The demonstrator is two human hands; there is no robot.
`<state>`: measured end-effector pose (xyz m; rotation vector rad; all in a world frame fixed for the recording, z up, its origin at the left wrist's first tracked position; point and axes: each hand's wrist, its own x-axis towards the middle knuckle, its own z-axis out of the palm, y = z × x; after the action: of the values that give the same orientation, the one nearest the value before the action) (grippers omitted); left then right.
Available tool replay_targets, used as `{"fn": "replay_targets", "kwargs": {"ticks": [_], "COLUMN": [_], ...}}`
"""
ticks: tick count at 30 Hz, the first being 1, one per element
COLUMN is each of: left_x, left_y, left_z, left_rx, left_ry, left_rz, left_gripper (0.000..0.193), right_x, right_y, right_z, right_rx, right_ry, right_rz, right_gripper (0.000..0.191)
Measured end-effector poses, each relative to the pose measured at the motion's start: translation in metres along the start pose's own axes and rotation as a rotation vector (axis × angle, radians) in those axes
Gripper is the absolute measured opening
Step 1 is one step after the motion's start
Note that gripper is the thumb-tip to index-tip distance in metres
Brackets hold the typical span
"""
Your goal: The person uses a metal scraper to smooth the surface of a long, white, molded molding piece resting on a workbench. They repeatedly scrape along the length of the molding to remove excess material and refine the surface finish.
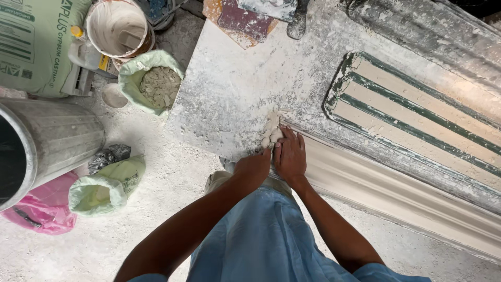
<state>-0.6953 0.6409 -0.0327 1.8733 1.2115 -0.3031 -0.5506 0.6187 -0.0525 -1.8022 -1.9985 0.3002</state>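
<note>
A long cream plaster moulding (396, 190) lies along the near edge of a plaster-dusted grey worktable (235, 89). At its left end sits a lump of wet plaster (272, 130). My right hand (290, 154) lies flat on the moulding's end, fingers touching the lump. My left hand (254, 166) rests right beside it at the table edge, fingers curled onto the same lump. A striped green and cream mould (417, 120) lies further back on the table.
On the dusty floor to the left stand a grey metal drum (52, 141), a white bucket (117, 26), an open green bag of plaster chips (154, 83), a large gypsum sack (36, 42), a small tied green bag (107, 188) and a pink bag (47, 209).
</note>
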Motion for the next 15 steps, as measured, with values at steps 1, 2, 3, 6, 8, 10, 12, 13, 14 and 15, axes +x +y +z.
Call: {"fn": "replay_targets", "kwargs": {"ticks": [1,2,3,6,8,10,12,13,14,15], "left_x": [0.003,0.006,0.007,0.002,-0.006,-0.016,-0.023,-0.026,-0.028,-0.029], "left_y": [0.003,0.004,0.002,-0.013,-0.028,-0.039,-0.043,-0.043,-0.042,-0.041], "left_z": [-0.003,-0.006,-0.010,-0.018,-0.016,-0.006,0.011,0.020,0.028,0.035], "left_rx": [0.001,0.005,0.006,0.009,0.014,0.030,0.052,0.068,0.079,0.092], "left_ry": [-0.024,-0.045,-0.062,0.039,0.064,0.107,0.177,0.245,0.313,0.383], "left_rz": [-0.036,-0.068,-0.101,0.025,0.049,0.056,0.037,0.054,0.071,0.083], "left_gripper": [0.022,0.023,0.023,0.018,0.020,0.023,0.028,0.032,0.036,0.040], "right_x": [0.001,0.002,0.003,0.007,0.011,0.019,0.029,0.035,0.041,0.046], "right_y": [-0.001,-0.003,-0.004,-0.008,-0.008,-0.009,-0.011,-0.012,-0.013,-0.013], "right_z": [-0.001,-0.002,-0.003,-0.011,-0.017,-0.025,-0.032,-0.035,-0.037,-0.038], "right_rx": [0.008,0.013,0.017,0.024,0.026,-0.005,-0.063,-0.161,-0.259,-0.355], "right_ry": [0.011,0.025,0.040,0.026,-0.017,-0.103,-0.233,-0.380,-0.531,-0.680], "right_rz": [-0.013,-0.027,-0.045,-0.049,-0.059,-0.052,-0.040,0.004,0.050,0.093], "right_gripper": [0.013,0.014,0.014,0.015,0.015,0.018,0.023,0.023,0.024,0.025]}}
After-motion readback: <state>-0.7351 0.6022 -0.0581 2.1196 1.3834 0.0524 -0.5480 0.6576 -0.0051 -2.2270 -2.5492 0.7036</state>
